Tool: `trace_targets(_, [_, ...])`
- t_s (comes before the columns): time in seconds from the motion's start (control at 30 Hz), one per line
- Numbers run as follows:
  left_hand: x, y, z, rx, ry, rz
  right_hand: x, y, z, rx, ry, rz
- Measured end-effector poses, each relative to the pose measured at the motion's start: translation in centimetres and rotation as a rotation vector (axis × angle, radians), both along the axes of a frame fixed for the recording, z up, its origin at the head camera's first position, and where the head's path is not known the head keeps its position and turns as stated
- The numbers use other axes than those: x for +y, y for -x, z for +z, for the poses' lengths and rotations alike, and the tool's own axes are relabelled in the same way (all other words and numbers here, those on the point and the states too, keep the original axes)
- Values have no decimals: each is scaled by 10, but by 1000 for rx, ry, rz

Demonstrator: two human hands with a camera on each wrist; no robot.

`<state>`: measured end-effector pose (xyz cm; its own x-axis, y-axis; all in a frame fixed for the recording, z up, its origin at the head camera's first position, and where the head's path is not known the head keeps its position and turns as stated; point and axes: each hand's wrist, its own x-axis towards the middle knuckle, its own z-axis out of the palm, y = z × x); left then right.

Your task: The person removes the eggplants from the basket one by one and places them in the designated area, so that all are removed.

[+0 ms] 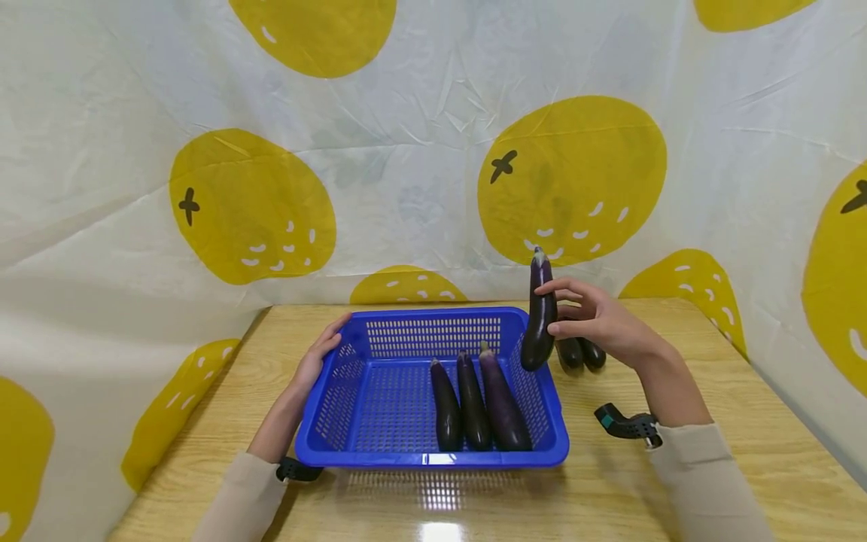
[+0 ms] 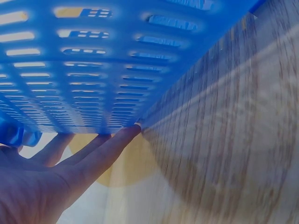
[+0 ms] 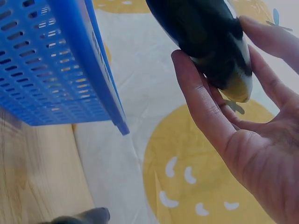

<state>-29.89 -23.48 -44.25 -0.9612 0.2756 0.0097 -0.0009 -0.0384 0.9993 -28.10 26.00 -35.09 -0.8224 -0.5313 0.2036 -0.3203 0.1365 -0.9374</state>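
My right hand [image 1: 599, 320] holds a dark purple eggplant [image 1: 539, 316] between thumb and fingers, stem up, over the right rim of a blue plastic basket [image 1: 433, 459]. In the right wrist view the held eggplant [image 3: 210, 42] is partly cut off by the top edge. Three more eggplants [image 1: 474, 406] lie side by side in the right half of the basket. Along the basket's left side rests my left hand [image 1: 318, 357]. In the left wrist view its fingers [image 2: 105, 151] are stretched out against the perforated outer wall; its thumb is not clearly seen.
Two other eggplants [image 1: 581, 352] lie on the wooden table [image 1: 630, 474] to the basket's right, partly behind my right hand. A white cloth [image 1: 420, 211] with yellow fruit prints hangs behind the table and at its sides. Both wrists carry black camera mounts [image 1: 626, 423].
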Motion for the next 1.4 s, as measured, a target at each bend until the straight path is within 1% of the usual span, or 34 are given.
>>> trace_targets(0.1, [1,1,-1,4,-8,-13,5,0,-2,-1,9,-3])
trace_targets(0.2, [1,1,-2,4,-13,-13,10,1,-4,-1,12,-12])
trace_targets(0.43, [-1,4,-1,13,-43,-24,17,6,-8,-14,-15,-17])
trace_targets(0.5, [-1,5,-1,16,-39,-20,19,7,-9,-16,-25,-23])
trace_targets(0.7, [-2,2,-1,5,-30,-19,25,9,-12,-32,-51,-58])
trace_targets(0.8, [-2,0,-1,-2,-31,-18,28,9,-14,-46,-70,-89])
trace_targets(0.9, [-1,1,-1,-4,-34,-17,32,9,-16,-55,-83,-120])
trace_targets(1.23, [0,-1,1,1,-35,-20,41,10,-23,-49,-88,-153])
trace_targets(1.4, [-1,1,1,13,-27,-13,45,13,-25,-46,-62,-142])
